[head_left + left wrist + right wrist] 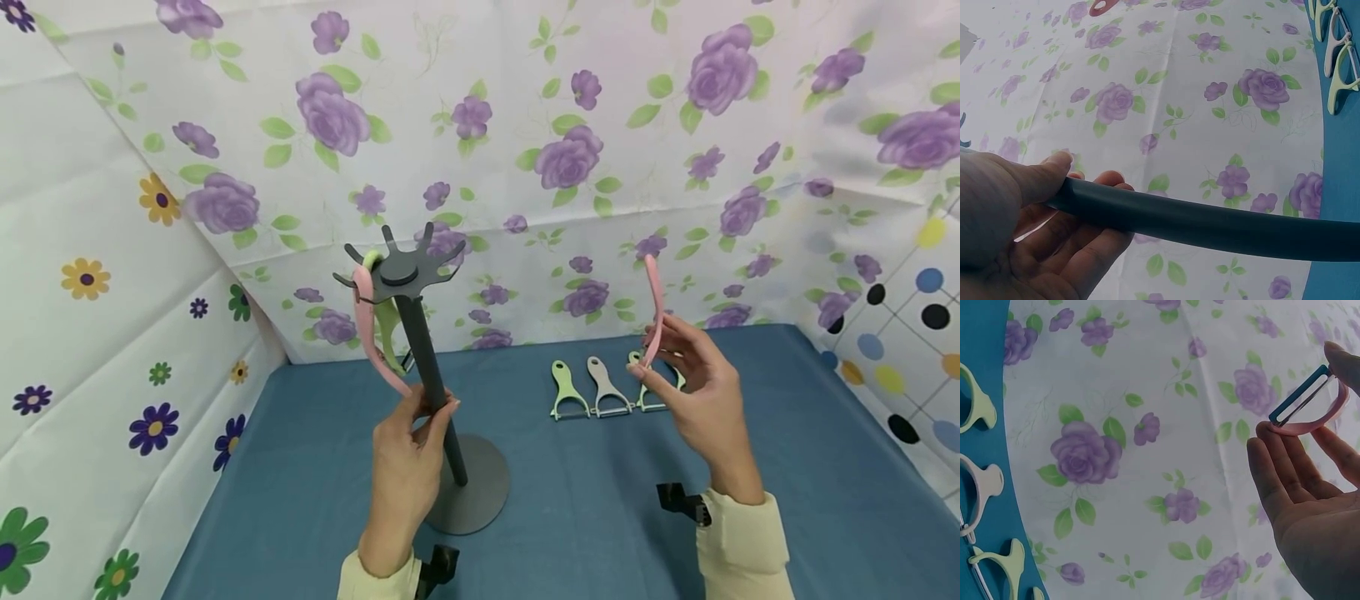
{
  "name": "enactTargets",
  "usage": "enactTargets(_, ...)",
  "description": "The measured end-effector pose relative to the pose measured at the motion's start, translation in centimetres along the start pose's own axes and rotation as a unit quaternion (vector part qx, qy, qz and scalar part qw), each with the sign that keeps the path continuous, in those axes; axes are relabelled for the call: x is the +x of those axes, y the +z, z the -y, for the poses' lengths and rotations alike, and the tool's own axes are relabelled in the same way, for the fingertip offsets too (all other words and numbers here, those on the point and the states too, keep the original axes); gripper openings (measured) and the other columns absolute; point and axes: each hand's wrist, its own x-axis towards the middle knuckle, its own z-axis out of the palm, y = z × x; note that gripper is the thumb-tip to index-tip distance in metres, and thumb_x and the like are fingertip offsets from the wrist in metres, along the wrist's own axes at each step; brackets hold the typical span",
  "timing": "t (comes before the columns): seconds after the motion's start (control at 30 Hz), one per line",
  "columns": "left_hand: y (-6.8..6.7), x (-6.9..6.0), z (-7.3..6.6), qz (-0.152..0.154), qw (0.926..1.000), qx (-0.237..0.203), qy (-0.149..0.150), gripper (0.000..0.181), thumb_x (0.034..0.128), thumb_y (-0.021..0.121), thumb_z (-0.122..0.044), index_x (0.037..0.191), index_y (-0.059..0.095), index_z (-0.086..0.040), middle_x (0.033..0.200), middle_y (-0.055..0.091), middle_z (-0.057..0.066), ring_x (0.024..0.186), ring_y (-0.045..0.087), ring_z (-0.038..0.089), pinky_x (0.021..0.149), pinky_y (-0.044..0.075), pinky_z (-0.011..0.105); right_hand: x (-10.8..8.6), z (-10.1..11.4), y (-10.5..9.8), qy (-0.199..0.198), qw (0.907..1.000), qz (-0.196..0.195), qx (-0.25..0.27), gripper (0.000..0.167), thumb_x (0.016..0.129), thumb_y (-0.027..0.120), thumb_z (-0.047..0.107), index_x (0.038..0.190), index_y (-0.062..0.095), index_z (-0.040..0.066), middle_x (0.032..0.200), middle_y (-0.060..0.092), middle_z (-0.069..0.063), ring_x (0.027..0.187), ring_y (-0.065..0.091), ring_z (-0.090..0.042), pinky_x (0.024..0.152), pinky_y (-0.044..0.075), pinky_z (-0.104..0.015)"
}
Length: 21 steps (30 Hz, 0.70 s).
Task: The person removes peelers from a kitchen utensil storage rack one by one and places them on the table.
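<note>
A dark grey utensil stand point(424, 350), with a round base and a crown of hooks, leans a little to the left at its top. My left hand point(411, 471) grips its pole point(1210, 222) between thumb and fingers. A pink peeler point(365, 321) and a green peeler point(387, 327) hang from hooks on the stand's left side. Out to the right, my right hand point(701, 392) pinches another pink peeler point(656, 300) by its blade end, handle up. In the right wrist view, its blade point(1300, 397) sits between thumb and fingertips.
Toward the back of the blue tabletop point(585, 500) lie a green peeler point(567, 392), a pale peeler point(606, 387) and another green peeler point(651, 396), partly behind my right hand. Floral cloth point(480, 167) rises behind the table, with patterned sheets at both sides.
</note>
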Motion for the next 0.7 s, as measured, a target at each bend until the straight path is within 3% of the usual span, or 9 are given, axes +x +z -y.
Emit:
enactTargets(0.3,0.0,0.0,0.0,0.001,1.0,0.005,-0.005,0.012,0.1007,0.066,-0.02,0.11,0.069,-0.013,0.102,0.074,0.005,0.1,0.074,0.021,0.088,0.063,0.029,0.1,-0.7,-0.6,0.006,0.9997,-0.009,0.024,0.067,0.086,0.073,-0.013,0.148,0.053,0.006,0.132,0.064,-0.011,0.118,0.064,-0.015,0.101,0.052,-0.015)
enactTargets(0.43,0.0,0.0,0.0,0.001,1.0,0.003,-0.005,0.012,0.1007,0.066,-0.02,0.11,0.069,-0.013,0.101,0.074,0.006,0.1,0.074,0.024,0.088,0.063,0.03,0.1,-0.9,-1.0,0.011,0.9995,-0.014,0.027,0.067,0.087,0.073,-0.013,0.148,0.052,0.006,0.131,0.064,-0.009,0.118,0.064,-0.016,0.101,0.052,-0.015)
enactTargets(0.6,0.0,0.0,-0.1,-0.001,1.0,0.004,-0.003,0.011,0.1003,0.067,-0.019,0.109,0.069,-0.012,0.1,0.074,0.007,0.099,0.075,0.025,0.088,0.063,0.03,0.1,-1.1,-1.5,0.034,0.999,-0.029,-0.006,0.067,0.088,0.074,-0.008,0.149,0.052,0.012,0.128,0.064,0.001,0.117,0.064,-0.012,0.102,0.051,-0.014)
enactTargets(0.7,0.0,0.0,-0.1,-0.002,1.0,0.005,0.002,0.011,0.1001,0.067,-0.018,0.108,0.069,-0.011,0.1,0.074,0.007,0.098,0.075,0.022,0.088,0.063,0.03,0.0,-1.1,-1.8,0.05,0.9978,-0.04,-0.016,0.067,0.089,0.075,-0.005,0.149,0.053,0.014,0.127,0.064,-0.001,0.117,0.064,-0.01,0.102,0.05,-0.013)
